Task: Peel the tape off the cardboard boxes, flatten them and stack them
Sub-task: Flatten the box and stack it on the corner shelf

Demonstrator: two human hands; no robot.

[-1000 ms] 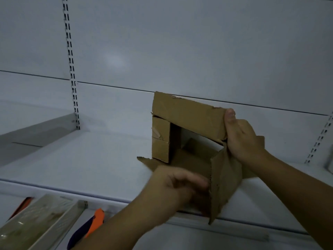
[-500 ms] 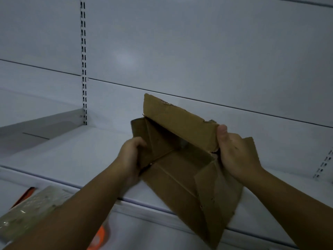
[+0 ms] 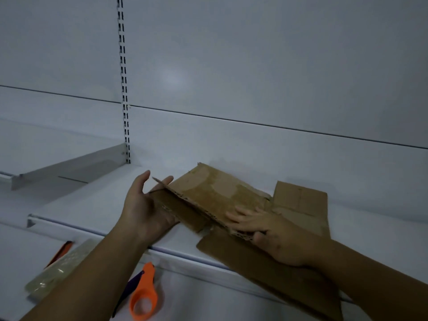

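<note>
A brown cardboard box [image 3: 215, 193] lies nearly flattened on the white shelf [image 3: 92, 200], its flaps spread toward the right and over the front edge. My right hand [image 3: 261, 225] presses flat on top of the cardboard with straight fingers. My left hand [image 3: 144, 205] is open, palm against the box's left side, where one panel still stands up at an angle. I cannot make out any tape on the box.
Orange-handled scissors [image 3: 142, 295] lie on the lower shelf below my left arm. Next to them on the left is a flat clear-wrapped pack [image 3: 58, 269] and another orange object [image 3: 61, 251]. A slotted upright [image 3: 124, 89] runs up the back wall.
The box went from standing open and held up in both hands to pressed down almost flat on the shelf. My right hand moved from gripping its top edge to pressing on top.
</note>
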